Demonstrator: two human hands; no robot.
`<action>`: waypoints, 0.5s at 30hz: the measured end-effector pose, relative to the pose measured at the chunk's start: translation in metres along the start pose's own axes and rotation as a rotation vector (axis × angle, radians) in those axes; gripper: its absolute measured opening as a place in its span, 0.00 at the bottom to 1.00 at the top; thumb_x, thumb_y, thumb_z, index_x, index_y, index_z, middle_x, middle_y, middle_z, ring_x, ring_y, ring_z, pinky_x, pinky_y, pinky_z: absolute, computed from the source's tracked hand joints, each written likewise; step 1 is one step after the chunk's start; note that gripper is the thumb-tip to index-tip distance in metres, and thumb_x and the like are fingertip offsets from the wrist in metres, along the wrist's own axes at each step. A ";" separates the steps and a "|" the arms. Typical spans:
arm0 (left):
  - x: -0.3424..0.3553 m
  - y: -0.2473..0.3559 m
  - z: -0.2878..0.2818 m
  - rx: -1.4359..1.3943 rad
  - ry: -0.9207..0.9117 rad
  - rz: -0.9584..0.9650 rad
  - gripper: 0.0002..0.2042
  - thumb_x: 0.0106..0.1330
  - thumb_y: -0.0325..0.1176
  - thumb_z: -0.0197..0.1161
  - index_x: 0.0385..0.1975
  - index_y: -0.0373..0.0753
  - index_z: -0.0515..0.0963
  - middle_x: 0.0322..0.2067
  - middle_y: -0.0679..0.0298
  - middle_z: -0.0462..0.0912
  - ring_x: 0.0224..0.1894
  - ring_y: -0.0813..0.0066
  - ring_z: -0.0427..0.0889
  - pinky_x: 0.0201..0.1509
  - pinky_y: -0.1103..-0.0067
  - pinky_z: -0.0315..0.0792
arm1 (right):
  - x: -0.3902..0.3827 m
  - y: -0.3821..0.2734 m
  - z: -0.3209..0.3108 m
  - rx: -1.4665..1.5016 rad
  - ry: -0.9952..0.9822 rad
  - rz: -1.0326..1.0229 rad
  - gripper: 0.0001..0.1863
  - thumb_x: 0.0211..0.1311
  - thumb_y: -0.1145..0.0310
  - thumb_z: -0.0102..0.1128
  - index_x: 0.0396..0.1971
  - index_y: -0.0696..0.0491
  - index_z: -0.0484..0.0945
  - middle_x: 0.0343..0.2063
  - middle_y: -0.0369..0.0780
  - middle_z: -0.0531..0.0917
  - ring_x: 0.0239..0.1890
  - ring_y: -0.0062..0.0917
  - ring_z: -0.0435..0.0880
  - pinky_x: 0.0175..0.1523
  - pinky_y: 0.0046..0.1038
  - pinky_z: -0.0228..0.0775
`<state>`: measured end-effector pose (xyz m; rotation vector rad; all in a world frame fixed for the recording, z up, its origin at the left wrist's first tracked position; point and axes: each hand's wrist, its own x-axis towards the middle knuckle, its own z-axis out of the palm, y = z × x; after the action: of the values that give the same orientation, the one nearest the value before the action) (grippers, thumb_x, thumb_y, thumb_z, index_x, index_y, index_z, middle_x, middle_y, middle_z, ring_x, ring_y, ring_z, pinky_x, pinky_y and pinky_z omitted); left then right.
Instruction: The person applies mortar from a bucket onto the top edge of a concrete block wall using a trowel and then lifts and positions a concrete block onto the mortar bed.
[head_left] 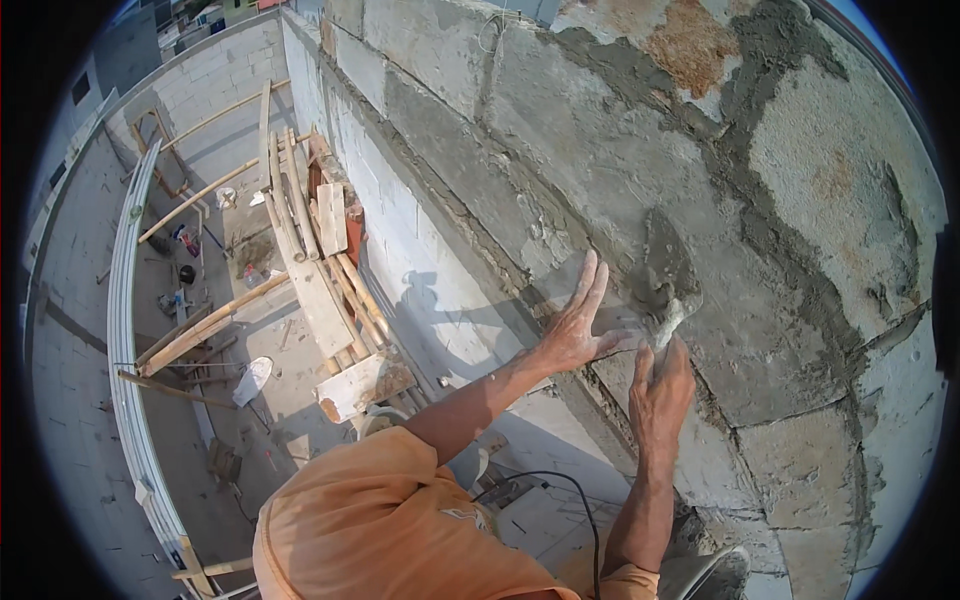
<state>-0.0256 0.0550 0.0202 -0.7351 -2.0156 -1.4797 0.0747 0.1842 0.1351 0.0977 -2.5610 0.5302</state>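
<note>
My right hand (662,395) is wrapped round the handle of a trowel (675,316). The trowel's blade is grey with mortar and lies against the face of the block wall (620,130), so its outline is hard to make out. Left of it, my left hand (572,335) rests with fingers stretched out at the wall, close to a joint between blocks. Nothing shows in that hand. Damp, dark grey mortar (735,180) fills the wide joints and is smeared over the neighbouring blocks.
Far below on the left lies a floor with scattered tools. Planks and poles (320,290) form a platform beside the wall. Long white metal profiles (125,290) stretch along the left. A black cable (575,485) hangs near my right forearm.
</note>
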 end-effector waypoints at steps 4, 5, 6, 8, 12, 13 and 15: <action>-0.003 -0.008 0.005 -0.041 0.065 0.058 0.52 0.60 0.43 0.71 0.73 0.31 0.40 0.72 0.34 0.31 0.75 0.38 0.39 0.74 0.60 0.54 | 0.010 -0.013 0.014 0.031 0.032 -0.012 0.16 0.67 0.67 0.57 0.47 0.64 0.73 0.34 0.57 0.81 0.37 0.53 0.81 0.42 0.46 0.70; -0.005 -0.009 0.006 -0.038 0.066 0.059 0.52 0.60 0.43 0.71 0.73 0.31 0.40 0.72 0.34 0.31 0.75 0.38 0.39 0.74 0.60 0.54 | 0.011 -0.010 0.023 0.033 -0.037 -0.001 0.17 0.67 0.67 0.57 0.47 0.64 0.73 0.34 0.57 0.81 0.39 0.53 0.81 0.42 0.47 0.71; -0.011 -0.012 0.009 -0.023 0.085 0.049 0.51 0.59 0.40 0.71 0.73 0.31 0.40 0.72 0.35 0.32 0.75 0.37 0.41 0.73 0.60 0.55 | 0.011 -0.010 0.030 0.038 -0.037 -0.002 0.17 0.67 0.67 0.57 0.47 0.64 0.73 0.34 0.57 0.81 0.39 0.53 0.81 0.42 0.47 0.71; -0.016 -0.019 0.016 -0.028 0.117 0.049 0.50 0.58 0.37 0.71 0.73 0.31 0.40 0.72 0.35 0.33 0.74 0.36 0.42 0.73 0.61 0.57 | 0.017 -0.023 0.040 0.006 -0.025 -0.070 0.17 0.67 0.66 0.56 0.47 0.65 0.72 0.36 0.58 0.81 0.39 0.55 0.81 0.43 0.48 0.71; -0.036 -0.032 0.036 0.036 0.187 0.056 0.48 0.61 0.41 0.69 0.72 0.29 0.42 0.72 0.35 0.34 0.74 0.38 0.46 0.74 0.62 0.55 | 0.042 -0.053 0.068 -0.003 -0.151 -0.027 0.15 0.65 0.67 0.57 0.41 0.64 0.72 0.34 0.58 0.80 0.38 0.56 0.81 0.41 0.49 0.73; -0.040 -0.031 0.041 -0.009 -0.068 -0.159 0.49 0.61 0.44 0.69 0.72 0.29 0.43 0.73 0.36 0.36 0.73 0.39 0.49 0.74 0.62 0.52 | 0.046 -0.056 0.083 0.016 -0.187 -0.061 0.14 0.63 0.68 0.58 0.40 0.64 0.72 0.34 0.58 0.80 0.39 0.56 0.82 0.40 0.48 0.74; -0.038 -0.025 0.044 -0.050 -0.345 -0.354 0.49 0.62 0.46 0.68 0.72 0.29 0.43 0.73 0.38 0.37 0.72 0.40 0.51 0.75 0.62 0.50 | 0.057 -0.068 0.112 0.022 -0.278 -0.139 0.15 0.59 0.69 0.61 0.39 0.65 0.72 0.34 0.57 0.80 0.40 0.55 0.82 0.43 0.48 0.75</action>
<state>-0.0196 0.0869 -0.0345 -0.7206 -2.4789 -1.6968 -0.0168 0.0796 0.0994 0.3789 -2.7901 0.5221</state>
